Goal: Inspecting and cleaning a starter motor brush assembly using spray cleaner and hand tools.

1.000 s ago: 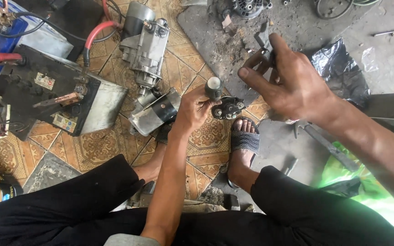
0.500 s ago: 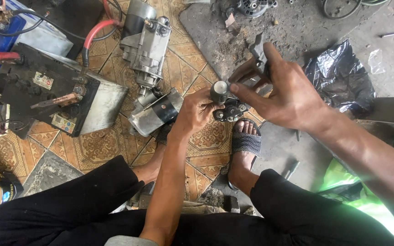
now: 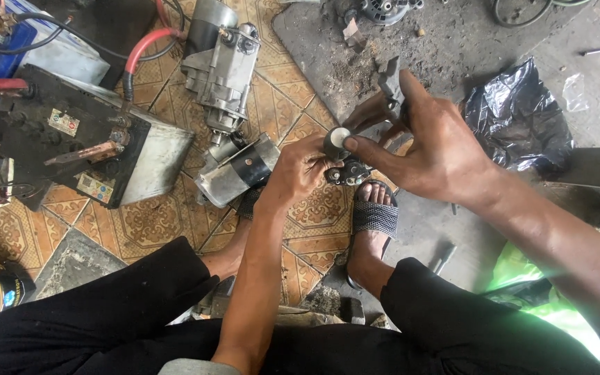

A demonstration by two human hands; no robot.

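Nearest us, our black trousers (image 3: 105, 319) fill the bottom edge, and one foot in a black sandal (image 3: 373, 217) rests on the patterned tile floor (image 3: 154, 222). Just above the sandal, our left hand (image 3: 293, 173) curls around a small dark motor part (image 3: 345, 163), fingers pinching its near side. Our right hand (image 3: 439, 149) comes in from the right edge; its thumb (image 3: 366, 147) presses on the part's pale round cap, while the other fingers close on a dark metal tool (image 3: 392, 87) that sticks up past them. Left of the hands, a short silver cylinder (image 3: 237, 170) lies on the tiles, with a larger starter motor (image 3: 220, 66) beyond it. A black battery charger box (image 3: 85, 149) sits toward the left edge. Far right, a crumpled black plastic bag (image 3: 522, 114) lies on grey concrete (image 3: 453, 42).
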